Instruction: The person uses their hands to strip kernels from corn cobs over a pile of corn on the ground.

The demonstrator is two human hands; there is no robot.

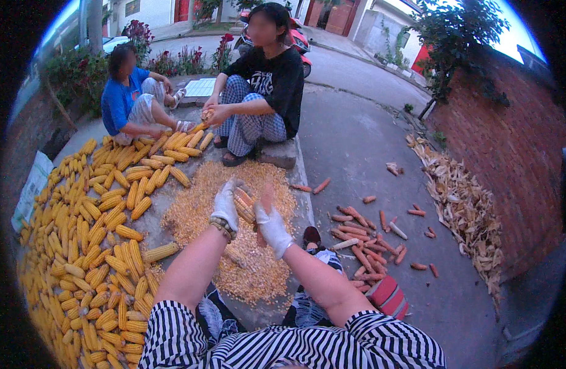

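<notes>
My left hand (pixel 226 206), in a white glove, is closed round a partly shelled corn cob (pixel 244 208) that still bears rows of kernels. Close beside it, my right hand (pixel 273 229), gloved too, grips a bare reddish corncob (pixel 267 195) standing upright. Whether the two cobs touch is hard to make out. Beneath both hands spreads a heap of loose kernels (pixel 197 184) on the ground. A single pale yellow cob (pixel 161 253) lies left of my left forearm.
Unshelled yellow ears (pixel 89 227) fill the left side. Bare cobs (pixel 363 246) are scattered at right, near a red-grey cushion-like thing (pixel 387 298). Dry husks (pixel 461 203) line a brick wall (pixel 510 160). Two people sit opposite, one in black (pixel 277 83) handling corn, one in blue (pixel 124 101).
</notes>
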